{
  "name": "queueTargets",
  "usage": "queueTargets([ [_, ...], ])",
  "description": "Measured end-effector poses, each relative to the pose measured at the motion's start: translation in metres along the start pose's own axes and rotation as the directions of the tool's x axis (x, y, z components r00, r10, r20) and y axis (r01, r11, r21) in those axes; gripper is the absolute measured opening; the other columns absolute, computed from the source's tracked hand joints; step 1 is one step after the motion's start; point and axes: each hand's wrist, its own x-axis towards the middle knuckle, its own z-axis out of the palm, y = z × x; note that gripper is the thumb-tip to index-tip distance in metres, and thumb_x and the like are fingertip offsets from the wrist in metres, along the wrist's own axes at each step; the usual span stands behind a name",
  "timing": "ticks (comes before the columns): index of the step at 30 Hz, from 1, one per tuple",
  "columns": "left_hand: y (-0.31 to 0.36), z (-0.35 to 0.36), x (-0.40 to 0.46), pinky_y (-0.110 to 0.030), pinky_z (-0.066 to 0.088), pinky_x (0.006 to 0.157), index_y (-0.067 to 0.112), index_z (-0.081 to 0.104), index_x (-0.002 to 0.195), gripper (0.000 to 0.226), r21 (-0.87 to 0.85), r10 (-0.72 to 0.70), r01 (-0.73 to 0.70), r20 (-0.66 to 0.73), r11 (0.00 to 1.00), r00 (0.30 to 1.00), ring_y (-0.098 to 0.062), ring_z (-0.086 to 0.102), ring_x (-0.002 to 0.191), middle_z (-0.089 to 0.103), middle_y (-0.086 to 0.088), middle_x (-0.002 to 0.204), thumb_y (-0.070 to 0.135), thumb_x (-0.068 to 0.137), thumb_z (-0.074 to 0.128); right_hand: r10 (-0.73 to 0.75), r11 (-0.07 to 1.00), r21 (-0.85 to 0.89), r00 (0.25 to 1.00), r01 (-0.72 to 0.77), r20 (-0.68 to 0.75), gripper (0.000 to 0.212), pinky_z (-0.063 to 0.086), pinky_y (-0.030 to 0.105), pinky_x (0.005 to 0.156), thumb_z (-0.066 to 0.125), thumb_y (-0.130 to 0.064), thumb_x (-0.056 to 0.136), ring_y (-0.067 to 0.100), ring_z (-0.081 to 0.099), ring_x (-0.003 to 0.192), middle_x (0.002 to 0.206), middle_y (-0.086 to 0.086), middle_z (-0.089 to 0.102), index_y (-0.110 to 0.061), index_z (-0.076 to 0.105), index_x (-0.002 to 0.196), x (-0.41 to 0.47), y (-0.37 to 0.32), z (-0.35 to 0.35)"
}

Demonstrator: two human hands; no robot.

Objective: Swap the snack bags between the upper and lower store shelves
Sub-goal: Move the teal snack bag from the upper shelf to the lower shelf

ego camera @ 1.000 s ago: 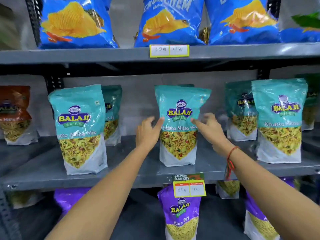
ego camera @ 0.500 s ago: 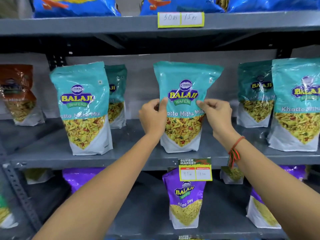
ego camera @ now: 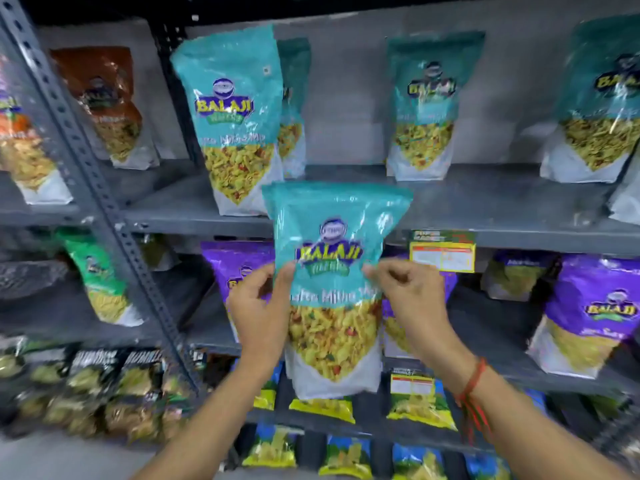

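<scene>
At far left a slotted grey shelf post (ego camera: pixel 104 202) slants down across the racks. Right of it, a teal snack bag (ego camera: pixel 235 123) stands upright on the upper shelf (ego camera: pixel 502 206). The left hand (ego camera: pixel 258 310) pinches the left edge of a second teal bag (ego camera: pixel 334 292), held upright in the air in front of the purple bags (ego camera: pixel 595 317) on the lower shelf. The right hand (ego camera: pixel 412 299), a red thread (ego camera: pixel 472 393) at its wrist, pinches the bag's right edge.

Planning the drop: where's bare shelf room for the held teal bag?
Upper shelf: bare stretch between the left teal bag and middle teal bag. Purple-bag shelf: gap left of the right purple bag. Bottom rows crowded.
</scene>
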Motion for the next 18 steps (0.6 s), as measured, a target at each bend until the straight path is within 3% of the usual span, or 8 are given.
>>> queueTargets([
  [2, -0.038, -0.012, -0.021, -0.027, 0.037, 0.049, 0.019, 0.065, 0.062, 0.028, 0.088, -0.086, 0.087, -0.005, 0.992, 0.996, 0.003, 0.039, 0.052, 0.052, 0.008, 0.049, 0.034, 0.085, 0.069, 0.082, 0.995, -0.053, 0.996, -0.080, 0.038, 0.045, 0.034, 0.036, 0.054, 0.071, -0.039, 0.079, 0.007, 0.037, 0.059, 0.054, 0.008, 0.045, 0.002, 0.062, 0.064, -0.015, 0.037, 0.013],
  [4, -0.071, -0.017, -0.032, -0.039, 0.044, 0.053, 0.022, 0.069, 0.069, 0.028, 0.220, -0.150, 0.146, 0.001, 0.964, 0.989, -0.011, 0.047, 0.052, 0.064, -0.003, 0.054, 0.047, 0.080, 0.066, 0.191, 0.980, -0.061, 0.981, -0.189, 0.041, 0.042, 0.032, 0.032, 0.057, 0.075, -0.034, 0.081, 0.010, 0.036, 0.058, 0.053, 0.012, 0.045, 0.004, 0.063, 0.067, -0.018, 0.074, 0.026],
  [7, -0.110, -0.010, -0.032, -0.044, 0.045, 0.054, 0.016, 0.071, 0.067, 0.032, 0.383, -0.214, 0.194, 0.009, 0.903, 0.977, -0.026, 0.056, 0.052, 0.066, -0.011, 0.057, 0.043, 0.083, 0.068, 0.302, 0.953, -0.041, 0.953, -0.300, 0.032, 0.042, 0.031, 0.032, 0.060, 0.074, -0.029, 0.083, 0.011, 0.037, 0.062, 0.057, 0.021, 0.051, 0.009, 0.062, 0.072, -0.010, 0.122, 0.047],
  [8, -0.122, -0.005, -0.028, -0.043, 0.043, 0.054, 0.014, 0.069, 0.065, 0.034, 0.415, -0.236, 0.206, 0.022, 0.887, 0.972, -0.027, 0.055, 0.052, 0.065, -0.011, 0.055, 0.043, 0.083, 0.067, 0.326, 0.945, -0.046, 0.945, -0.325, 0.019, 0.040, 0.032, 0.031, 0.061, 0.074, -0.025, 0.085, 0.010, 0.039, 0.064, 0.064, 0.031, 0.057, 0.011, 0.062, 0.073, -0.004, 0.132, 0.054],
  [10, -0.148, 0.007, -0.019, -0.039, 0.034, 0.051, 0.016, 0.063, 0.057, 0.038, 0.411, -0.260, 0.215, 0.056, 0.886, 0.964, -0.018, 0.044, 0.047, 0.055, -0.005, 0.048, 0.043, 0.083, 0.066, 0.357, 0.930, -0.078, 0.934, -0.358, -0.033, 0.035, 0.036, 0.031, 0.060, 0.073, -0.020, 0.087, 0.010, 0.046, 0.066, 0.076, 0.036, 0.065, 0.010, 0.064, 0.073, 0.009, 0.155, 0.067],
  [14, -0.183, 0.030, 0.001, -0.031, 0.025, 0.050, 0.028, 0.053, 0.055, 0.033, 0.390, -0.299, 0.264, 0.031, 0.882, 0.954, -0.009, 0.033, 0.047, 0.042, 0.009, 0.044, 0.034, 0.083, 0.071, 0.400, 0.897, -0.119, 0.897, -0.425, -0.186, 0.014, 0.055, 0.041, 0.068, 0.074, -0.018, 0.087, 0.016, 0.062, 0.068, 0.077, 0.016, 0.078, -0.007, 0.080, 0.081, 0.033, 0.183, 0.090],
  [18, -0.208, 0.042, 0.010, -0.029, 0.026, 0.047, 0.017, 0.068, 0.065, 0.024, 0.429, -0.327, 0.297, -0.004, 0.853, 0.945, -0.004, 0.035, 0.045, 0.047, 0.010, 0.044, 0.032, 0.083, 0.071, 0.437, 0.882, -0.078, 0.870, -0.464, -0.230, 0.015, 0.060, 0.045, 0.075, 0.074, -0.020, 0.087, 0.019, 0.069, 0.075, 0.088, 0.013, 0.081, -0.006, 0.080, 0.090, 0.045, 0.200, 0.105],
])
